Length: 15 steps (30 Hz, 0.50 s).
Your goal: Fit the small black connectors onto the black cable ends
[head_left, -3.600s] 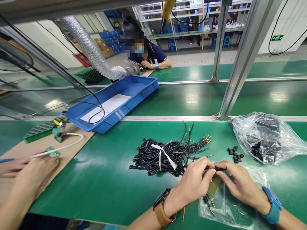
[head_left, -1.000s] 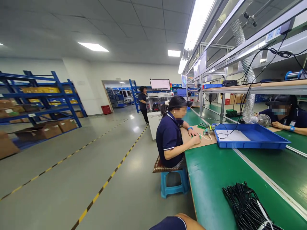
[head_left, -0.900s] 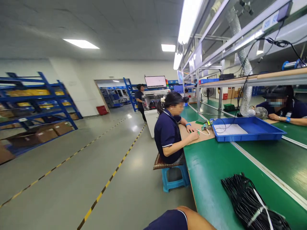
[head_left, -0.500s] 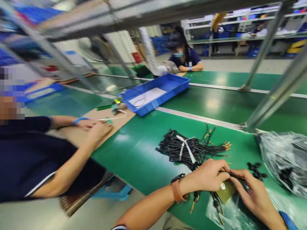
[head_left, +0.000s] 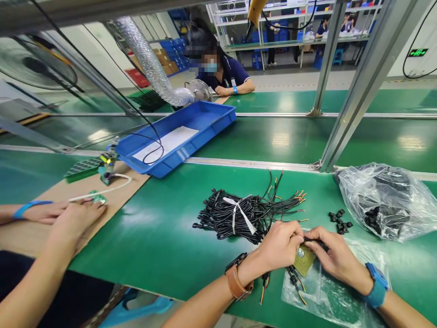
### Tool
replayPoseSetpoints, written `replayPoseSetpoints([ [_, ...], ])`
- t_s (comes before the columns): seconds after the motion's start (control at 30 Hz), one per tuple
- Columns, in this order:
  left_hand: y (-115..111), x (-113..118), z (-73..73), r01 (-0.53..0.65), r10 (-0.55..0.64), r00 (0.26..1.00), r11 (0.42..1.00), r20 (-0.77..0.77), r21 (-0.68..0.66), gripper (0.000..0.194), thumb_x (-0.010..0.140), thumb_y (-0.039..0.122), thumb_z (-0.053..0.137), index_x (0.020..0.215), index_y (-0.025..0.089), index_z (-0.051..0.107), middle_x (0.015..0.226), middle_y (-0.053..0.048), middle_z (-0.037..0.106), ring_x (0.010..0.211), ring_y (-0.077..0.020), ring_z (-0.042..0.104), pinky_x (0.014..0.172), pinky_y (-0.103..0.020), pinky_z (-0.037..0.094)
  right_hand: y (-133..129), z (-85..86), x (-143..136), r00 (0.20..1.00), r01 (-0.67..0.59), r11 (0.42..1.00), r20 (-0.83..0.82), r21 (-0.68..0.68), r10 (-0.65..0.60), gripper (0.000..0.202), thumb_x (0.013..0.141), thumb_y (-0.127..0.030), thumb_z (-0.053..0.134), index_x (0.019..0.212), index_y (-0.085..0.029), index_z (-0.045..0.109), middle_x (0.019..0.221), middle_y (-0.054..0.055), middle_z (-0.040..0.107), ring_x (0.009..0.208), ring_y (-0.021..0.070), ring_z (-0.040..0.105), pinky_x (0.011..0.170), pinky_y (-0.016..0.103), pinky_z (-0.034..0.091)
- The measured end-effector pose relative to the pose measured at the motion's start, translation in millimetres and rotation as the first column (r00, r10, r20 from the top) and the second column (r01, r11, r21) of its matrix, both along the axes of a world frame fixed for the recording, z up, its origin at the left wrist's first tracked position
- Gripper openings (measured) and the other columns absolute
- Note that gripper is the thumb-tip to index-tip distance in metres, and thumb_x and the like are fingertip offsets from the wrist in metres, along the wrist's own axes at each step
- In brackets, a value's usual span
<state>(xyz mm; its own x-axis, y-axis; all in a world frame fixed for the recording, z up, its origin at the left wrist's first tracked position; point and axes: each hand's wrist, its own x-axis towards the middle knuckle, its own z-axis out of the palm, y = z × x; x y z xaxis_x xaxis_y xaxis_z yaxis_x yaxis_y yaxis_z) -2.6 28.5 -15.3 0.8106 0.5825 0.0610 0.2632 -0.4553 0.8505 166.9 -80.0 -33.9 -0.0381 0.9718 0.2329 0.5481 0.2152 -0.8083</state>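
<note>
My left hand point(head_left: 280, 246), with a brown watch strap at the wrist, pinches a black cable. My right hand point(head_left: 332, 253), wearing a blue wristband, grips the same dark cable close by, its fingers nearly meeting the left ones. Just below the fingers is a yellowish square piece point(head_left: 303, 260) with a round silvery spot. Short cable ends point(head_left: 296, 280) with bared coloured wires lie under it on a clear plastic sheet point(head_left: 327, 291). A tied bundle of black cables point(head_left: 235, 214) rests beyond my left hand. Small black clips point(head_left: 340, 222) sit beyond my right hand.
A clear bag of black parts point(head_left: 389, 200) lies at the right. A blue tray point(head_left: 208, 132) holds white paper. At the left, a co-worker's hands point(head_left: 73, 216) work over a cardboard sheet point(head_left: 22, 234). Metal posts point(head_left: 358, 86) rise beyond the bench; another person point(head_left: 225, 75) sits opposite.
The view has turned to the right, so the bench, bundle and tray appear farther left. Both my hands stay close together on the cable.
</note>
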Motion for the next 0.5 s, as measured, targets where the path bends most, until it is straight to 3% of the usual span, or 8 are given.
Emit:
replayPoseSetpoints([
  [0.5,7,-3,11.1,0.031,-0.035,0.996,0.998,-0.076,-0.048,0.012,0.087,0.016,0.053,0.077,0.016,0.058,0.066,0.002,0.061,0.06,-0.0107,0.05,0.055,-0.021,0.033,0,5.9,4,1.0,0.007,1.0,0.018,-0.013,-0.006,0.015,0.103,-0.027,0.05,0.11,-0.021,0.062,0.101,0.008,0.074,0.087,0.0178,0.071,0.077,0.029,0.056],
])
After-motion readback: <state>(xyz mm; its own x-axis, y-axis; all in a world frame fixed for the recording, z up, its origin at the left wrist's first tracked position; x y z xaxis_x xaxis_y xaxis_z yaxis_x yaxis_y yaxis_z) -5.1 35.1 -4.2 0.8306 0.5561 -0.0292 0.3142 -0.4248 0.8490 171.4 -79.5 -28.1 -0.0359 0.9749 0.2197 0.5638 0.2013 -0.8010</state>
